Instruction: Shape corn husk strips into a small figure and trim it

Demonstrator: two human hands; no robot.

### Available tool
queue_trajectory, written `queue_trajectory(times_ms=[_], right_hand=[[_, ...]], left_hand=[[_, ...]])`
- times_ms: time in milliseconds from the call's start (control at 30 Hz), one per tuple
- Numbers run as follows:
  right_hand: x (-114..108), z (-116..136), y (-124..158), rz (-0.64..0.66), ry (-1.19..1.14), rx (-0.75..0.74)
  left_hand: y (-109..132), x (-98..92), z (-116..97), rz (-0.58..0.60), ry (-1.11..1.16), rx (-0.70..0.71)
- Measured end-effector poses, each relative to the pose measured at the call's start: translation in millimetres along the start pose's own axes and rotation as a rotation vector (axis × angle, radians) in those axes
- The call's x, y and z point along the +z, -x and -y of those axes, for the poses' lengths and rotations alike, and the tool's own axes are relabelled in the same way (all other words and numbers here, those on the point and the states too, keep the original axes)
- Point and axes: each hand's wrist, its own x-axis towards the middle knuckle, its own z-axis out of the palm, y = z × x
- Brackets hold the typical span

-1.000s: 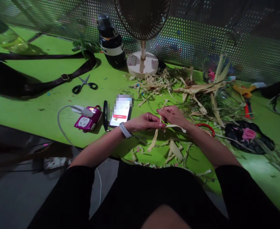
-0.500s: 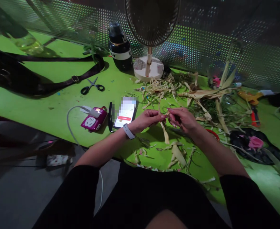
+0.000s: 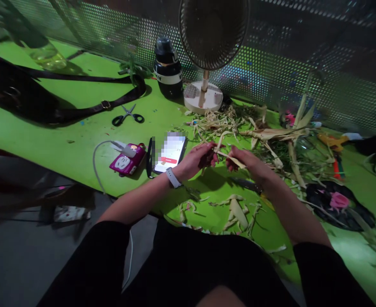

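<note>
A pale, dried husk strip [image 3: 221,138] is bent between my two hands, one part rising and another slanting right. My left hand [image 3: 200,158], with a light watch band [image 3: 173,178] on its wrist, pinches the strip near its bend. Close by on the right, my right hand [image 3: 247,161] is closed, its curled fingers against the slanting part. The exact grip of the right fingertips is partly hidden. Below the hands, a wider husk piece [image 3: 238,212] lies on the green table [image 3: 91,123] among thin scraps.
A phone [image 3: 170,153] and purple power adapter [image 3: 127,160] lie left, with scissors [image 3: 128,115] behind. A black bottle [image 3: 167,70] and fan [image 3: 203,97] stand at the back. Husk scraps [image 3: 221,121] pile up before the fan. A black tray [image 3: 322,198] sits right.
The husk strip, which hung down between my fingers, now bends upward and to the right. My hands have turned, and my right fingers have curled more. The view has shifted slightly.
</note>
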Motion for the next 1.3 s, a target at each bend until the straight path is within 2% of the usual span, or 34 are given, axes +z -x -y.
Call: queue_trajectory(times_ms=[100, 167, 233, 367, 467, 533, 633, 700, 833, 867, 900, 933, 1033, 1100, 1167, 1300], right_hand=[[2.2, 2.9, 3.0, 0.147, 0.124, -0.005], [5.5, 5.1, 5.1, 0.196, 0.157, -0.028], [8.4, 5.5, 6.1, 0.168, 0.189, -0.051], [11.3, 2.5, 5.5, 0.041, 0.279, -0.124], [11.8, 1.3, 4.5, 0.024, 0.28, -0.149], [11.6, 1.4, 3.9, 0.03, 0.265, -0.156], [9.7, 1.4, 3.3, 0.013, 0.223, -0.156], [7.2, 1.5, 3.7, -0.123, 0.216, -0.191], [5.8, 1.6, 6.4, -0.718, 0.317, -0.475], [7.9, 1.0, 6.8, -0.778, 0.366, -0.521], [11.2, -0.2, 6.7, -0.76, 0.424, -0.532], [15.6, -1.8, 6.1, -0.677, 0.483, -0.511], [31.9, -9.3, 1.7, -0.305, 0.557, -0.345], [41.0, -14.4, -1.2, -0.142, 0.486, -0.26], [46.5, -17.8, -2.2, -0.061, 0.42, -0.246], [49.7, -19.6, 0.0, -0.061, 0.437, -0.306]], left_hand=[[1.2, 1.0, 0.3, 0.002, -0.014, -0.036], [3.3, 2.4, 2.1, 0.036, -0.111, -0.04], [4.5, 2.9, 4.4, 0.055, -0.252, 0.023], [2.8, 0.4, 6.5, -0.02, -0.497, 0.235], [0.8, -2.2, 4.7, -0.039, -0.618, 0.307], [0.2, -2.9, 2.9, -0.034, -0.618, 0.31], [-0.5, -3.0, -0.1, -0.017, -0.443, 0.237], [-1.8, -3.3, -2.3, 0.007, -0.249, 0.17], [-6.8, -4.5, -4.4, -0.035, 0.092, 0.18], [-7.8, -4.5, -3.7, -0.057, 0.143, 0.199], [-8.5, -4.1, -2.4, -0.073, 0.177, 0.213], [-8.6, -3.2, -0.6, -0.081, 0.198, 0.22], [-5.7, 2.1, 5.8, -0.086, 0.205, 0.208], [-2.4, 6.4, 8.9, -0.103, 0.17, 0.203], [0.2, 9.5, 10.2, -0.131, 0.108, 0.229], [0.6, 9.9, 9.5, -0.158, 0.014, 0.306]])
